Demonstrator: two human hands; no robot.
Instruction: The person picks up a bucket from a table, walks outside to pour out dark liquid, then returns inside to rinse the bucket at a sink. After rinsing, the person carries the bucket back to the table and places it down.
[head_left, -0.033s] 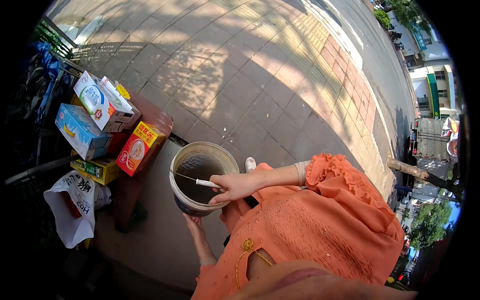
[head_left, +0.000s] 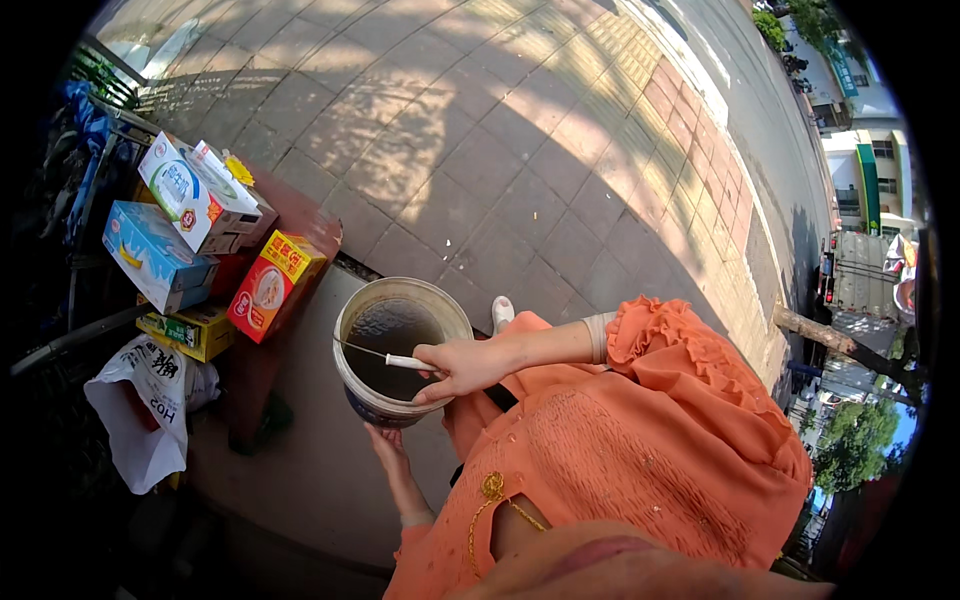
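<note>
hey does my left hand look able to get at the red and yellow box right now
Probably not while the left hand is at the lower side of the bucket. Nothing seems to block its way to the red and yellow box, though reach is hard to judge.

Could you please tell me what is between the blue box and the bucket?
In the head view, a red-and-yellow box is between the blue box and the bucket, then part of a dark red surface and grey ground.

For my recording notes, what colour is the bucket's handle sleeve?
White; the handle sleeve shows best in the head view.
</note>
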